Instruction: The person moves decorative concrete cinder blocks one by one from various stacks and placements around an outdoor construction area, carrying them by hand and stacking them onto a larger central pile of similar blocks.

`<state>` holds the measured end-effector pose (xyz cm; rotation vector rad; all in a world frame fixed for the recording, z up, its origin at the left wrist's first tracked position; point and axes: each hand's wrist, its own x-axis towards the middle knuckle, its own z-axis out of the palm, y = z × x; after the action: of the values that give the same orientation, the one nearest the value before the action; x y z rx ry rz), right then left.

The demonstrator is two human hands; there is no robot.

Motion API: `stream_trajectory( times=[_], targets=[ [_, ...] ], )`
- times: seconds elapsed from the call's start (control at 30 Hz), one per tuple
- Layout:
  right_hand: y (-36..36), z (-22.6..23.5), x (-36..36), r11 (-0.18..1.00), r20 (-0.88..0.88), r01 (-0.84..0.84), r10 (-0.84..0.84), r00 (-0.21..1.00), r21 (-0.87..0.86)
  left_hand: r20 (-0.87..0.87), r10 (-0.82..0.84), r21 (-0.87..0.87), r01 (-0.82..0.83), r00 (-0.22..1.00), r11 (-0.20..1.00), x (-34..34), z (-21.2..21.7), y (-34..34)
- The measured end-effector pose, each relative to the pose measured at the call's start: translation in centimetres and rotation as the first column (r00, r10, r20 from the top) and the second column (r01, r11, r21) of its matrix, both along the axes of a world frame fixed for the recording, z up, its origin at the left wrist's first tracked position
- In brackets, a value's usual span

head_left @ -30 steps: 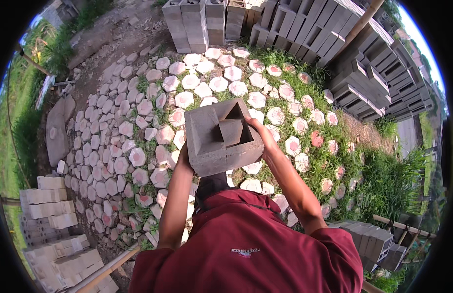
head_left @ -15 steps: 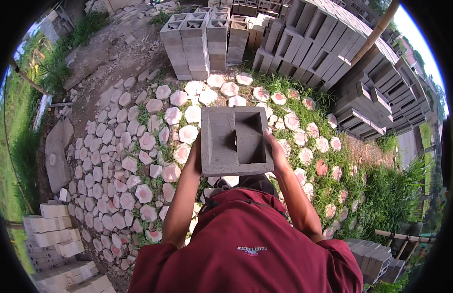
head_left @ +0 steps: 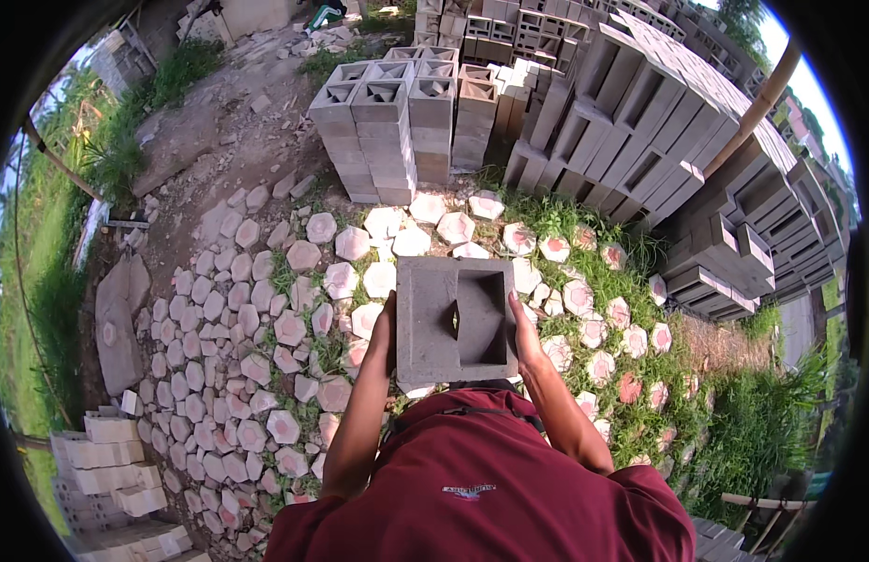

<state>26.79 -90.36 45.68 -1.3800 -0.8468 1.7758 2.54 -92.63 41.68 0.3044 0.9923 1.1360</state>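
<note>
**A hollow concrete block held at chest height over a paved yard**

The upper right of the view is filled by long stacks of grey concrete blocks (head_left: 697, 159), piled in rows that bend with the lens. Most of the ground is covered by hexagonal paving stones (head_left: 266, 328), pale pink and grey, with grass growing between them on the right. A smaller stack of patterned vent blocks (head_left: 397, 122) is seen straight ahead, beyond the pavers. A pile of white bricks (head_left: 106, 459) is set at the lower left. A dark red shirt (head_left: 481, 487) is worn by the person and fills the lower middle.

In front of the chest, above the pavers, a grey hollow block (head_left: 456, 320) is carried with its open face turned upward, so that the square recess and a narrow slot are shown. Its left side is gripped by the left hand (head_left: 386, 330), fingers wrapped around the edge. Its right side is clasped by the right hand (head_left: 525, 328), pressed flat against the wall.
</note>
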Motion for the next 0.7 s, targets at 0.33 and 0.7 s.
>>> stream_trajectory(
  times=[0.33,0.7],
  targets=[
    [19.1,-4.0,0.5,0.998,-0.303,-0.030,0.011,0.953,-0.057,-0.031,0.102,-0.018,-0.103,0.994,0.995,-0.3,0.9,17.6],
    [36.3,-1.4,-1.2,0.980,-0.150,-0.173,0.186,0.971,0.099,0.014,0.001,-0.068,0.000,1.000,0.998,-3.3,-0.7,37.2]
  ],
)
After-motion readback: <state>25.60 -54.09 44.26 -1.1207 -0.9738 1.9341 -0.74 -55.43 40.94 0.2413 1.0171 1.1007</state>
